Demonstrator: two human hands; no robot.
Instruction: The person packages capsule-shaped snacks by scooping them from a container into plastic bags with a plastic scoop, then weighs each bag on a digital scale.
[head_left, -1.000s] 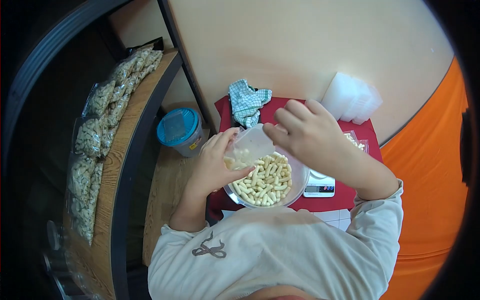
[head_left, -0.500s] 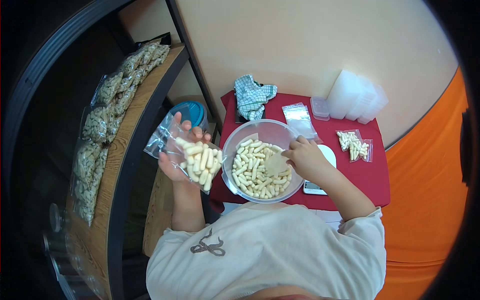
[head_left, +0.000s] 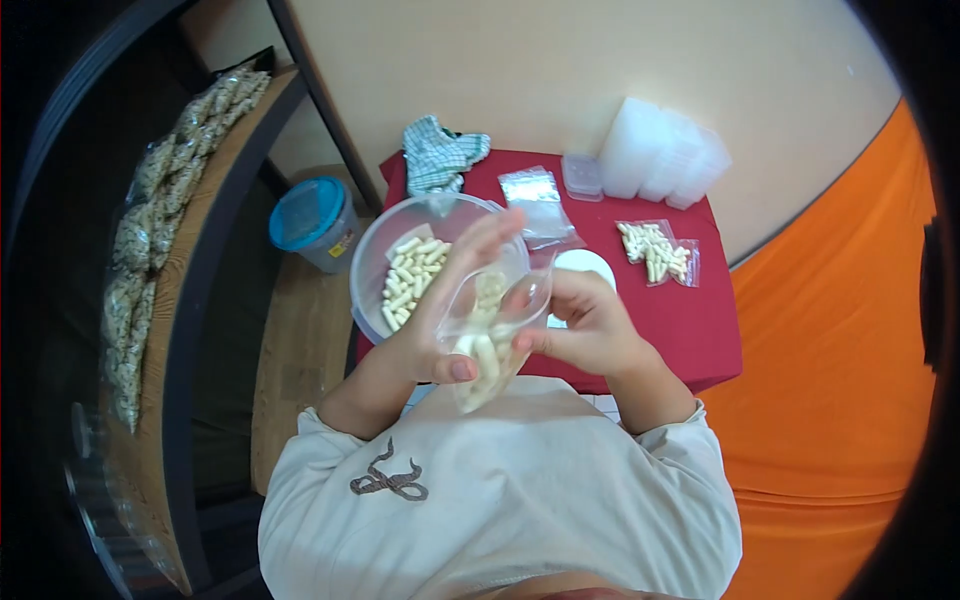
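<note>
Red cloth (head_left: pixel 680 335) is being worked over. Between the left hand (head_left: pixel 437 325) and the right hand (head_left: pixel 592 322), a clear bag (head_left: pixel 476 392) of pale sticks (head_left: pixel 487 353) is being gripped, its edge being pinched by the right. Closing is apparently being prepared; firm pressing along the mouth seems called for. Beyond the left hand, a bowl (head_left: pixel 366 285) is being partly hidden; beyond the right, two filled bags (head_left: pixel 650 255) are being supported.

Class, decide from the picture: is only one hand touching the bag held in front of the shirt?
No, the left hand and the right hand both touch that bag.
</note>
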